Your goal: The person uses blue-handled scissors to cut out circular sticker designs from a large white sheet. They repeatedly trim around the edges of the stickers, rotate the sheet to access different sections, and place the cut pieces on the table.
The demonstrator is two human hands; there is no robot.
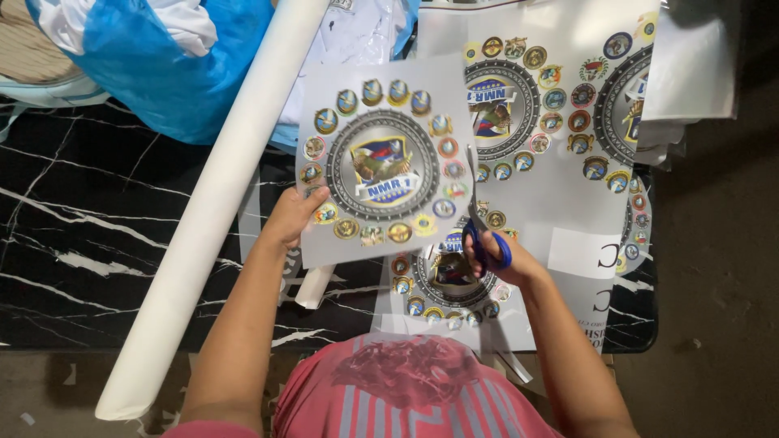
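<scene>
Scissors (480, 219) with blue handles are seen once, and one cut-out sticker sheet (381, 162) is being held up above a black marble table (89, 235). One big round badge is printed in the middle of that sheet, with a ring of small round badges set around it. A larger printed sheet (560, 105) is spread on the table beneath, and three more big badges can be counted on it. One long white paper roll (219, 203) is laid slanting across the table, and a blue plastic bag (170, 65) is seen at the top left.

The sticker sheet is pinched at its lower left edge by the left hand (292, 217), with the thumb pressed on the front. The scissors are gripped by the right hand (499, 259), fingers curled through the blue handles, and the blades are set against the sheet's right edge.

The badge under the right hand is partly hidden. The badge at the far right is covered by loose paper. The small pictures are too tiny to be made out.
</scene>
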